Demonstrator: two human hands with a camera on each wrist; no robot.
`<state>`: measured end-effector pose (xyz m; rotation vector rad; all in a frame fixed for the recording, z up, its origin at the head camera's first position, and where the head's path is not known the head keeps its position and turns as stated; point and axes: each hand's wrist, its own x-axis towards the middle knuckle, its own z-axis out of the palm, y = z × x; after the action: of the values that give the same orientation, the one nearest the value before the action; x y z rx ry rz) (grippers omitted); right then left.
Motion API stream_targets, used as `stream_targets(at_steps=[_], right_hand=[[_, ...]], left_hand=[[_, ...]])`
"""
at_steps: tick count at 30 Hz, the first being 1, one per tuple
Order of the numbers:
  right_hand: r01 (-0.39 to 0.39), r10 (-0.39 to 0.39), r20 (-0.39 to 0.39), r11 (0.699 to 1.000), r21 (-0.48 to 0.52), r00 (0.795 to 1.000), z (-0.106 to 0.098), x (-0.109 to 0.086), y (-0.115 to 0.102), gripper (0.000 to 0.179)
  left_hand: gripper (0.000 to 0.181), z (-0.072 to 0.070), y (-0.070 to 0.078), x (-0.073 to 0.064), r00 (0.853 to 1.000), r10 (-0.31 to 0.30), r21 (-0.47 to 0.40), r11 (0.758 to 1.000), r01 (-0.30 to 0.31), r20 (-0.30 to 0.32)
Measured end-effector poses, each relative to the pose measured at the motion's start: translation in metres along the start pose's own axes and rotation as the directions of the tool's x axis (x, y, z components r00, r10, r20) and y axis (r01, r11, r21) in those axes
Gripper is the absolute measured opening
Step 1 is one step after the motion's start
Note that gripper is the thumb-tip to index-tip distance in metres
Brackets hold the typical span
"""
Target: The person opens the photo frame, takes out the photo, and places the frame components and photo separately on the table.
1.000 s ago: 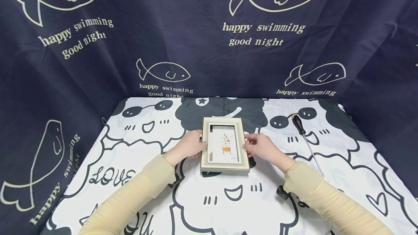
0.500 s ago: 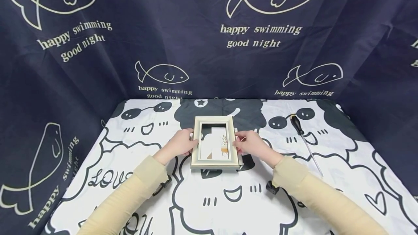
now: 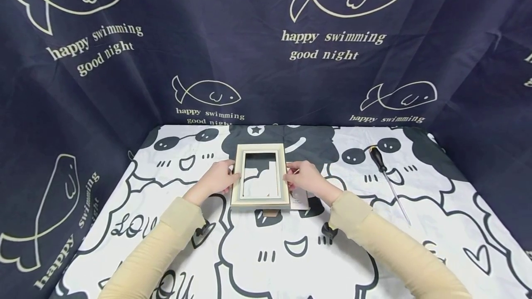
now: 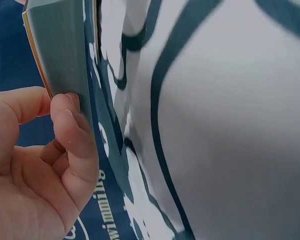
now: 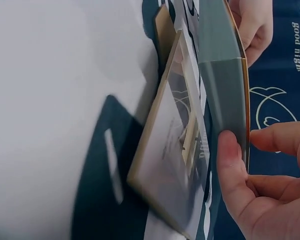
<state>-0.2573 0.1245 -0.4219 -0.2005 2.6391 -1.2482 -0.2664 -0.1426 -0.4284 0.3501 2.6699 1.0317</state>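
A cream picture frame [image 3: 236,176] is held up off the cloth, and the sheep print shows through its opening. My left hand [image 3: 215,179] pinches its left side between thumb and fingers; in the left wrist view that hand [image 4: 50,155] grips the grey outer edge. On the opposite side my right hand [image 3: 308,180] pinches the other edge. Partly hidden below the frame lies a panel with a flower-pot picture [image 3: 300,201]. In the right wrist view this panel [image 5: 160,170] has a glossy face and lies apart from the raised frame [image 5: 222,90].
A screwdriver [image 3: 379,159] with a black handle lies to the right on the printed cloth [image 3: 291,271]. A small brown strip [image 3: 268,213] sticks out below the frame. Dark curtains [image 3: 266,22] enclose the back and sides.
Both hands have carried the frame up and to the left, off the panel. The picture, earlier centred in the opening, now shows mostly beyond the frame's right side.
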Motion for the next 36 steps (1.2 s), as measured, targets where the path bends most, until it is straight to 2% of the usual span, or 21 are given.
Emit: stream_targets(at_steps=[5,9,15,19,22,29,36], right_hand=[[-0.06,0.057,0.04,0.995,0.079,0.998,0.007,0.009,-0.008,0.048],[-0.074,0.07,0.047,0.994,0.086,0.996,0.014,0.017,-0.013,0.049],[-0.045,0.045,0.027,0.999,0.023,0.999,0.025,0.031,-0.019,0.049],[-0.036,0.036,0.007,0.999,-0.017,0.999,0.032,0.038,-0.024,0.048],[-0.042,0.042,0.02,0.999,0.022,0.999,0.037,0.041,-0.027,0.048],[-0.009,0.008,0.021,0.998,0.056,1.0,0.047,0.047,-0.03,0.032],[0.001,-0.001,0.015,0.999,0.041,1.0,0.053,0.053,-0.036,0.035]], left_hand=[[0.053,-0.008,-0.01,0.001,1.0,0.008,0.038,0.999,-0.008,-0.01],[0.055,-0.015,-0.018,0.002,1.0,0.0,0.044,0.999,0.001,-0.026],[0.054,-0.023,-0.03,0.003,0.998,-0.031,0.051,0.998,0.034,-0.053],[0.051,-0.027,-0.033,0.002,0.994,-0.075,0.068,0.994,0.08,-0.081],[0.045,-0.029,-0.034,0.001,0.988,-0.11,0.073,0.99,0.118,-0.107],[0.024,-0.034,-0.038,0.001,0.974,-0.162,0.053,0.984,0.172,-0.158],[0.021,-0.04,-0.046,0.004,0.966,-0.191,0.062,0.977,0.205,-0.177]])
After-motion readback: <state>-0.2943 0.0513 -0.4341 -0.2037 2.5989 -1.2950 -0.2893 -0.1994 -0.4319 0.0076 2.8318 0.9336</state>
